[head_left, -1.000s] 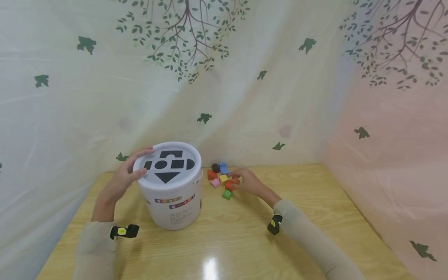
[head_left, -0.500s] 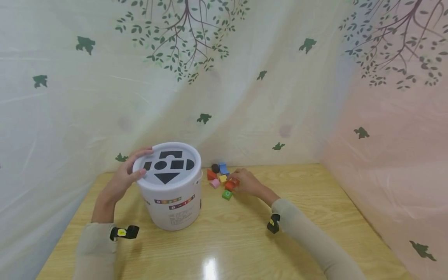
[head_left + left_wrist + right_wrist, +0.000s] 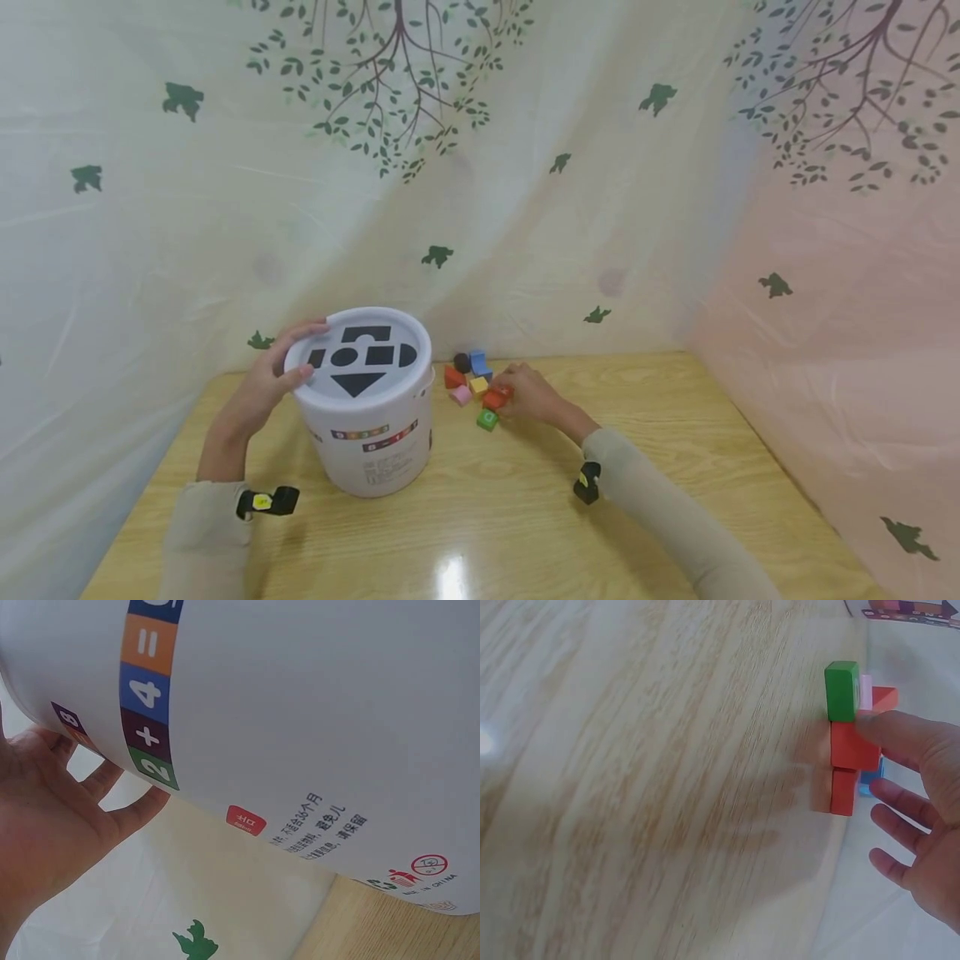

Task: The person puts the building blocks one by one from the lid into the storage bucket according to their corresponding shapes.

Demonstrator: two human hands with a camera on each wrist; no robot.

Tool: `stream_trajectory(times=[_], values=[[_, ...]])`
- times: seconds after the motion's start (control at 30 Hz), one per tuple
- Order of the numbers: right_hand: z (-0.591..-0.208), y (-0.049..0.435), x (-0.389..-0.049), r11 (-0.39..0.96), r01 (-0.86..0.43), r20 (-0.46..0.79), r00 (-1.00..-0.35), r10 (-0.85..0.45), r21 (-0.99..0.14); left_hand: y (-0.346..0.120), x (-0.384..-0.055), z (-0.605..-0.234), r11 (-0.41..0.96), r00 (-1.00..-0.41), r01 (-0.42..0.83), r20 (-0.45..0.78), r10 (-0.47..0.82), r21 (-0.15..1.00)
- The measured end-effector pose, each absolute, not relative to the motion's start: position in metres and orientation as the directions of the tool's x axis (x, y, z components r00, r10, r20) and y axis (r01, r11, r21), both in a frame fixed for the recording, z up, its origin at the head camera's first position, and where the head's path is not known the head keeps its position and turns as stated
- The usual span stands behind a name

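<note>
A white bucket (image 3: 352, 454) stands at the left of the table, its lid (image 3: 405, 323) cut with shaped holes. My left hand (image 3: 258, 392) grips the bucket's upper left rim, the thumb on the lid and the fingers along the side. My right hand (image 3: 534, 396) is at the small block pile. In the right wrist view its thumb lies on a red block (image 3: 853, 746), which it pinches; the index finger is mostly hidden behind. Touching that block are a green block (image 3: 841, 691) and another red block (image 3: 844, 793).
Around the right fingertips lie a yellow block (image 3: 478, 385), a pink piece (image 3: 461, 396), a red wedge (image 3: 453, 377), a blue arched block (image 3: 478, 361) and a dark round piece (image 3: 462, 362). A printed curtain (image 3: 525, 275) hangs behind the wooden table (image 3: 525, 517).
My right fingers have closed in on the red block, which has turned slightly under them. The left hand and the bucket keep their places.
</note>
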State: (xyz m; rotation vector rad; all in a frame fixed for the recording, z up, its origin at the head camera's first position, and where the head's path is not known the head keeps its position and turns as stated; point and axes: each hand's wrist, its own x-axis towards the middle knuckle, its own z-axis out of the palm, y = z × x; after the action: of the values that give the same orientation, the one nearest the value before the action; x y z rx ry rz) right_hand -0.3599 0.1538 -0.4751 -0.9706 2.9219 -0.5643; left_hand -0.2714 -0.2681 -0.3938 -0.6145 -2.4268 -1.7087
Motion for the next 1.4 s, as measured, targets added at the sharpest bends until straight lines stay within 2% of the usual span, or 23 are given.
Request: stream_trajectory(times=[0.23,0.47,0.87,1.4], values=[[-0.474,0.158,-0.358,0.750,-0.576,0.098,-0.809,-0.579,-0.325,-0.267,-0.271,-0.394,0.273,-0.909,0.391,0.323,0.263,0.879],[-0.473,0.164,-0.356,0.740,-0.553,0.081,-0.818,-0.570,-0.383,-0.268,-0.270,-0.395,0.265,-0.909,0.392,0.326,0.260,0.881],[-0.477,0.171,-0.354,0.750,-0.526,0.059,-0.832,-0.552,-0.401,-0.268,-0.270,-0.395,0.283,-0.918,0.374,0.308,0.251,0.883],[-0.474,0.169,-0.353,0.707,-0.418,-0.016,-0.855,-0.518,-0.571,-0.267,-0.270,-0.395,0.262,-0.915,0.379,0.317,0.250,0.887]])
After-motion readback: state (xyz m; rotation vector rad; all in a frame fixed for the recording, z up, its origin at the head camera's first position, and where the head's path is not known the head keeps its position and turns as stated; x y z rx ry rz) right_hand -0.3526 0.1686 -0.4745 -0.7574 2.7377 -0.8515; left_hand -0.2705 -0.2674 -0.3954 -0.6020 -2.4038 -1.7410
